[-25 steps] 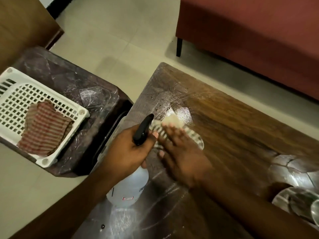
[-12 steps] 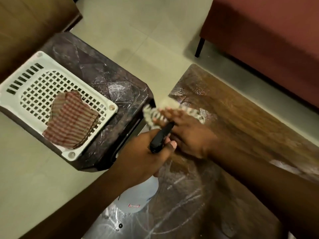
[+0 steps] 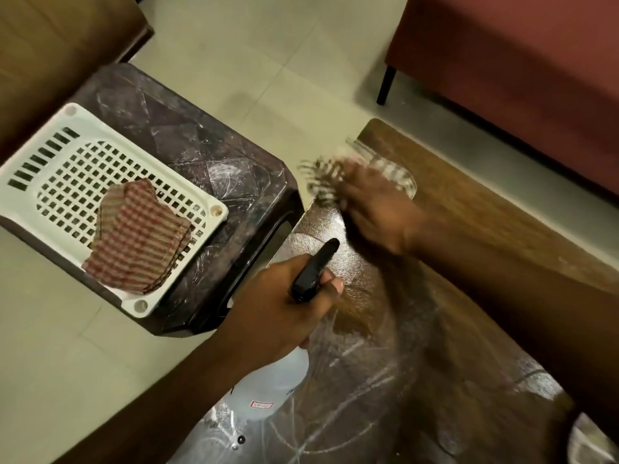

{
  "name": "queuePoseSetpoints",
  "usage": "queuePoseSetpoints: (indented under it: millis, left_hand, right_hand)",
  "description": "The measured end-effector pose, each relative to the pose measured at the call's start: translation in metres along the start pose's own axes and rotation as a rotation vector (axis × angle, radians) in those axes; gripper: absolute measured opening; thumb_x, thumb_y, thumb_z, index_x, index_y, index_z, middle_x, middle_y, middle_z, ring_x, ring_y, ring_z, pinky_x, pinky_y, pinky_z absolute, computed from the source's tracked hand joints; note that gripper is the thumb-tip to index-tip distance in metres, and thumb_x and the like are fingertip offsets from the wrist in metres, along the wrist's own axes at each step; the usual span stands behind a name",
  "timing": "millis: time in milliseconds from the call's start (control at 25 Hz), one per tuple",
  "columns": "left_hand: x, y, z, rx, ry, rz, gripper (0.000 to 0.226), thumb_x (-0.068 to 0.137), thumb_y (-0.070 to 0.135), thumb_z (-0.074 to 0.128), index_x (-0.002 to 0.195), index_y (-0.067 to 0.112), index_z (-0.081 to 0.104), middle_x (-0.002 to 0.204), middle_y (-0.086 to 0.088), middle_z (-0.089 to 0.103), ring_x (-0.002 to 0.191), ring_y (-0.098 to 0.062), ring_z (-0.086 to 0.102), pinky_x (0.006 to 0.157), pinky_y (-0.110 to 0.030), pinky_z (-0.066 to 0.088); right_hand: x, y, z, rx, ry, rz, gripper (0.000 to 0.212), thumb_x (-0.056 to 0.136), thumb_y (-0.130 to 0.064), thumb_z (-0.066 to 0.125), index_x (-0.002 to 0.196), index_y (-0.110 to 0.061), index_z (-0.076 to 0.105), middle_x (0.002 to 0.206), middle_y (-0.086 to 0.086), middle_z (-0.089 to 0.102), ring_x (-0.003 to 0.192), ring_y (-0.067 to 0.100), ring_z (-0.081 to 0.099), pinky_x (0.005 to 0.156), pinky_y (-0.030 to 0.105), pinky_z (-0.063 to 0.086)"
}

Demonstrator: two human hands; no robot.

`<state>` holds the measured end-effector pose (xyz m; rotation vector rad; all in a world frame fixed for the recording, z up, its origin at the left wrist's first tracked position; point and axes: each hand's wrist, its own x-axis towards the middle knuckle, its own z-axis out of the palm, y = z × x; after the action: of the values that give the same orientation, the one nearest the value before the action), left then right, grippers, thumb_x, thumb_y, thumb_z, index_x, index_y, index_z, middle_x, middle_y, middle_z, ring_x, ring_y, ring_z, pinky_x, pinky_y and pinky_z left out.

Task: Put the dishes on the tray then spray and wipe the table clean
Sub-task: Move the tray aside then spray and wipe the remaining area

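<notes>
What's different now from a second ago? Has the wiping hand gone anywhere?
The right hand has swept the striped cloth away across the wooden table to its far corner, where the cloth now hangs past the edge. The left hand still grips the spray bottle. The folded checked cloths stay in the white tray.

The right hand (image 3: 375, 209) is sweeping the striped cloth (image 3: 326, 177) away from the middle of the wooden surface (image 3: 475, 229) and out to its far left corner, where part of the cloth is now hanging past the edge, blurred with speed. The left hand (image 3: 284, 313) is drifting back with the spray bottle (image 3: 271, 386), so a gap is opening between the two hands where they were touching a moment ago.
</notes>
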<state>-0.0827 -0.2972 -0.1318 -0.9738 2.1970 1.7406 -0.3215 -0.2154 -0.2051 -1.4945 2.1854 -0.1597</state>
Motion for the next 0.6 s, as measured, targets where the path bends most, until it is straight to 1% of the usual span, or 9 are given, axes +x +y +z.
queuePoseSetpoints:
  millis: [80,120,160,240,320,360,440,520,600]
  left_hand:
    - [0.001,0.000,0.003,0.019,-0.021,0.027,0.018,0.099,0.039,0.069,0.095,0.021,0.068,0.051,0.006,0.060,0.046,-0.019,0.063,0.063,-0.049,0.063]
    - [0.001,0.000,0.004,0.003,-0.047,0.034,0.018,0.099,0.037,0.069,0.096,0.019,0.067,0.051,0.005,0.059,0.045,-0.019,0.061,0.060,-0.048,0.063]
    - [0.000,-0.001,0.005,-0.020,-0.075,0.031,0.018,0.100,0.035,0.069,0.097,0.017,0.067,0.052,0.003,0.059,0.045,-0.020,0.059,0.056,-0.047,0.062]
    - [-0.005,-0.004,0.005,0.006,-0.126,0.026,0.019,0.099,0.037,0.070,0.096,0.018,0.068,0.054,0.001,0.058,0.047,-0.018,0.059,0.053,-0.046,0.060]
    - [-0.013,-0.007,0.007,0.103,-0.182,0.036,0.022,0.098,0.043,0.069,0.098,0.021,0.070,0.056,-0.003,0.060,0.049,-0.015,0.059,0.058,-0.052,0.061]
    - [-0.018,-0.010,0.007,0.144,-0.199,0.037,0.025,0.097,0.046,0.069,0.099,0.021,0.070,0.059,-0.007,0.062,0.050,-0.014,0.060,0.062,-0.055,0.061]
    - [-0.030,-0.016,0.008,0.206,-0.222,0.028,0.031,0.094,0.052,0.068,0.101,0.022,0.071,0.059,-0.008,0.063,0.049,-0.014,0.061,0.064,-0.054,0.062]
    - [-0.045,-0.020,0.010,0.265,-0.243,0.012,0.032,0.093,0.055,0.067,0.098,0.023,0.070,0.052,-0.001,0.061,0.047,-0.013,0.063,0.063,-0.047,0.063]
    - [-0.060,-0.025,0.014,0.239,-0.270,-0.006,0.023,0.098,0.044,0.069,0.097,0.020,0.070,0.051,0.001,0.061,0.046,-0.012,0.062,0.059,-0.042,0.062]
  right_hand:
    - [-0.060,-0.006,0.020,-0.063,-0.085,-0.261,0.057,0.111,-0.044,0.022,0.166,-0.046,0.009,0.178,0.002,0.007,0.166,0.024,0.001,0.133,0.048,0.004]
    - [-0.084,0.007,0.025,-0.067,-0.055,-0.242,0.056,0.112,-0.046,0.021,0.165,-0.051,0.003,0.178,-0.004,0.003,0.165,0.020,-0.002,0.133,0.047,0.002]
    - [-0.104,0.027,0.030,-0.043,-0.010,-0.111,0.055,0.112,-0.051,0.020,0.164,-0.055,0.001,0.177,-0.007,0.001,0.165,0.018,-0.002,0.133,0.047,0.004]
    - [-0.140,0.064,0.032,0.098,0.161,0.313,0.058,0.109,-0.058,0.018,0.165,-0.054,0.005,0.178,-0.004,0.003,0.165,0.021,0.004,0.133,0.049,0.008]
    - [-0.167,0.076,0.037,0.243,0.347,0.694,0.061,0.111,-0.052,0.027,0.169,-0.042,0.013,0.179,0.002,0.009,0.165,0.026,0.009,0.133,0.046,0.008]
    - [-0.171,0.066,0.044,0.297,0.384,0.788,0.060,0.112,-0.043,0.034,0.170,-0.036,0.015,0.179,0.003,0.010,0.165,0.027,0.011,0.132,0.042,0.008]
    - [-0.180,0.029,0.063,0.320,0.355,0.740,0.062,0.112,-0.029,0.041,0.170,-0.032,0.019,0.179,0.005,0.012,0.164,0.029,0.014,0.130,0.038,0.010]
    - [-0.205,-0.010,0.084,0.234,0.265,0.495,0.062,0.111,-0.031,0.039,0.169,-0.037,0.020,0.178,0.004,0.017,0.163,0.027,0.017,0.132,0.042,0.015]
    - [-0.237,-0.023,0.101,0.202,0.244,0.429,0.060,0.111,-0.035,0.034,0.168,-0.041,0.019,0.177,0.001,0.020,0.163,0.023,0.019,0.132,0.046,0.019]
